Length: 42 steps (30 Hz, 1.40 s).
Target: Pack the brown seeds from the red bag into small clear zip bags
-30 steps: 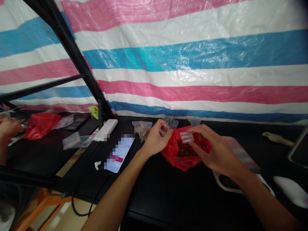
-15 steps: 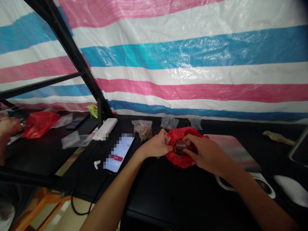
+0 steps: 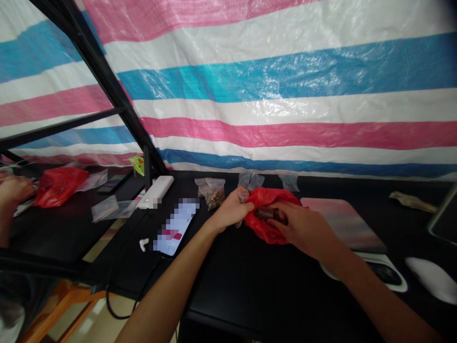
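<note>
A red plastic bag [image 3: 266,227] with brown contents lies on the black table [image 3: 250,286]. My left hand [image 3: 230,210] is closed at the bag's left edge, pinching a small clear zip bag [image 3: 243,195]. My right hand [image 3: 303,228] reaches into the red bag's mouth from the right with its fingers curled; whatever they hold is hidden inside. A filled small clear bag [image 3: 213,192] lies just left of my left hand.
A phone [image 3: 176,226], a white power bank [image 3: 156,192], an earbud [image 3: 144,244] and a cable sit to the left. Empty clear bags [image 3: 252,180] lie behind. A pad [image 3: 342,228] and white mouse [image 3: 432,279] are right. Another person's hand [image 3: 12,190] and red bag [image 3: 59,185] are far left.
Both hands dropped from above the red bag down onto it. My right hand, which held a clear bag above it, now has its fingers inside the red bag's mouth.
</note>
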Each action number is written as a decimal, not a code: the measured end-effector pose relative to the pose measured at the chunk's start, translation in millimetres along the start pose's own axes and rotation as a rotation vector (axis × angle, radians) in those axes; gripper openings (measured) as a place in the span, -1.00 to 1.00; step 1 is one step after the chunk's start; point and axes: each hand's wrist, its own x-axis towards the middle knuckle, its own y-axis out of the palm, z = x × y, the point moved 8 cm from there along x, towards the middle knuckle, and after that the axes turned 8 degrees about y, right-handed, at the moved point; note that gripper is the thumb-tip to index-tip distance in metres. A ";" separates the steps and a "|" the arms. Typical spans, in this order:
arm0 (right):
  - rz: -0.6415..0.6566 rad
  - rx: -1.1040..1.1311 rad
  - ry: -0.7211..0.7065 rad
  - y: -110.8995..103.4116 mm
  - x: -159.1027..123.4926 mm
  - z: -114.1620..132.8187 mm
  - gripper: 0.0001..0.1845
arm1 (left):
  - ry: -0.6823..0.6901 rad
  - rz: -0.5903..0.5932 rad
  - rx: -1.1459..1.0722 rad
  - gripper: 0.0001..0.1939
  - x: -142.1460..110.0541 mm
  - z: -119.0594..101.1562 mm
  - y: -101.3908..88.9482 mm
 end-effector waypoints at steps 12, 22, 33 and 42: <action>0.020 0.314 0.119 -2.2 3.8 -9.2 -0.83 | 0.142 -0.045 -0.063 -0.71 4.3 -9.4 -13.4; -0.024 0.890 0.057 -12.1 10.9 -12.9 -0.73 | 0.455 0.026 0.307 -0.76 -8.0 -44.4 -6.7; -0.311 0.347 -0.194 -36.6 -8.2 14.0 -0.66 | 0.414 0.126 0.592 -0.76 -15.2 -43.4 16.0; -0.531 0.266 -0.275 -52.6 -19.2 15.2 -0.61 | 0.388 0.131 0.348 -0.70 -15.0 -38.4 21.9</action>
